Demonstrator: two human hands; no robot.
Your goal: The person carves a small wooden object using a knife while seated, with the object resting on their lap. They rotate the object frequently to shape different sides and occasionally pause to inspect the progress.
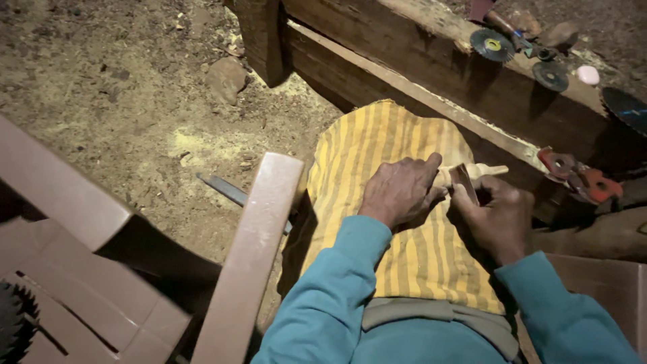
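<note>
My left hand point(399, 191) grips a small pale wooden piece point(482, 171) that rests on my lap, over a yellow striped cloth point(381, 141). Its light tip pokes out to the right past my fingers. My right hand point(495, 216) holds a small flat brown strip, perhaps sandpaper point(465, 183), pressed against the wooden piece. Both sleeves are teal.
A heavy wooden beam point(431, 74) runs in front of me with toothed cutting discs point(492, 44) on top and red metal tools point(579, 178) on its ledge. A brown plastic chair arm point(253, 249) is at my left. A metal file point(226, 191) lies on the sawdust-strewn dirt floor.
</note>
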